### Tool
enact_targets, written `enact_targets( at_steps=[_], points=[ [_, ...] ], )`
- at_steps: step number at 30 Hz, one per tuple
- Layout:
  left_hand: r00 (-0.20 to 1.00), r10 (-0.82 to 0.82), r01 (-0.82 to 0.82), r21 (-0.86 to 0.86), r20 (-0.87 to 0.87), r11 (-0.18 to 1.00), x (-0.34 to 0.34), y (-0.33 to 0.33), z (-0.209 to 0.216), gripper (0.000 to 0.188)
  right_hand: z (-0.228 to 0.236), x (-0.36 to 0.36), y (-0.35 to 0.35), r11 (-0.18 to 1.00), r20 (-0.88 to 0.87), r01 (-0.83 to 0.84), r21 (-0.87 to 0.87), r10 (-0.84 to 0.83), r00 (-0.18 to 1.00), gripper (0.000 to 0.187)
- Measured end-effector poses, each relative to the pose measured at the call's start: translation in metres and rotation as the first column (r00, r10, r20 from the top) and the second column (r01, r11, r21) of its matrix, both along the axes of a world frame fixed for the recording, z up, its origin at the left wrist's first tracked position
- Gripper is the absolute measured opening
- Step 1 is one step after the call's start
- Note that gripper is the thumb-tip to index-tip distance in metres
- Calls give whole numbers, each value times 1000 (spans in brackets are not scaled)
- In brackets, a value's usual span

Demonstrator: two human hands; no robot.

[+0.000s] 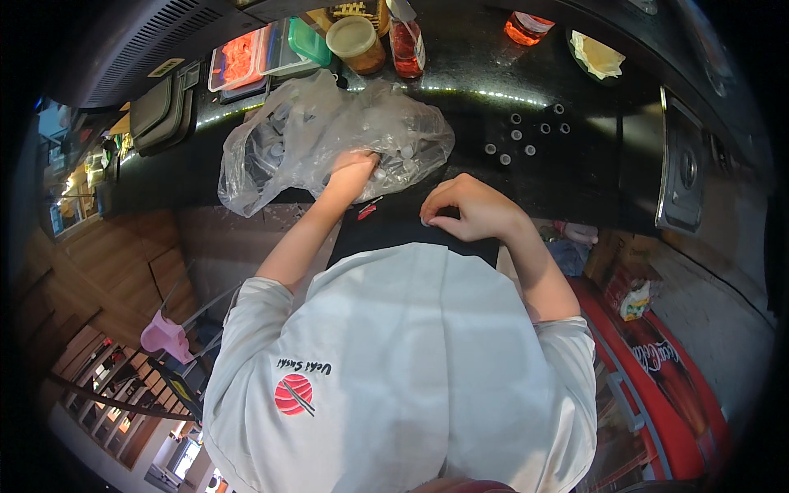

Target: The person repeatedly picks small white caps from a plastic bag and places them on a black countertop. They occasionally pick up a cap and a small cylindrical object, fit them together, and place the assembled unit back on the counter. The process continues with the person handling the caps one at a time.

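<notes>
My left hand [354, 170] reaches into a clear plastic bag [271, 177] on the black counter. Its fingers are hidden among the small clear and whitish pieces that fill the bag. My right hand [472, 205] is closed in a pinch at the counter's near edge. A small round whitish piece [424, 222] shows at its fingertips, resembling a little container or cap. Several small round pieces [515, 135] with pale tops stand apart on the counter, to the right of the bag. Between my hands lies a small red-and-white item [367, 211], too small to make out.
Along the back stand a plastic tub with orange-red contents [238, 62], a round lidded tub [356, 45], a red bottle [407, 49] and a red jar [528, 28]. A bowl with a pale wrapper [597, 56] is at back right. A metal lid [681, 164] borders the right side.
</notes>
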State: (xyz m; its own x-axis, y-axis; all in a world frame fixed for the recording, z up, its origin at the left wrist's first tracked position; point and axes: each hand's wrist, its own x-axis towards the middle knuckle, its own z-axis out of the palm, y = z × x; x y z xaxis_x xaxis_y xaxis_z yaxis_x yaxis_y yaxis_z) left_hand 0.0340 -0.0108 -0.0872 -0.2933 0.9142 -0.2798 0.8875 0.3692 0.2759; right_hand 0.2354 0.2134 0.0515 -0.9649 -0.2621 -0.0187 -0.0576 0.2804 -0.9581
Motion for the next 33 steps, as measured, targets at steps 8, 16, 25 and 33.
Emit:
enact_targets(
  at_steps=[8, 16, 25, 33],
  points=[
    [997, -73, 73, -57, -8, 996, -6, 2, -11, 10, -6, 0, -8, 991, 127, 109, -77, -98, 987, 11],
    [999, -9, 11, -48, 40, 999, -1, 17, 39, 9, -14, 20, 16, 853, 102, 515, 84, -521, 847, 14],
    [824, -277, 178, 238, 495, 955, 43, 123, 146, 12, -106, 77, 128, 149, -195, 894, 423, -948, 250, 17],
    [950, -293, 206, 498, 103, 842, 58, 238, 28, 9, -145, 63, 139, -120, -591, 869, 480, -777, 219, 11]
  ],
)
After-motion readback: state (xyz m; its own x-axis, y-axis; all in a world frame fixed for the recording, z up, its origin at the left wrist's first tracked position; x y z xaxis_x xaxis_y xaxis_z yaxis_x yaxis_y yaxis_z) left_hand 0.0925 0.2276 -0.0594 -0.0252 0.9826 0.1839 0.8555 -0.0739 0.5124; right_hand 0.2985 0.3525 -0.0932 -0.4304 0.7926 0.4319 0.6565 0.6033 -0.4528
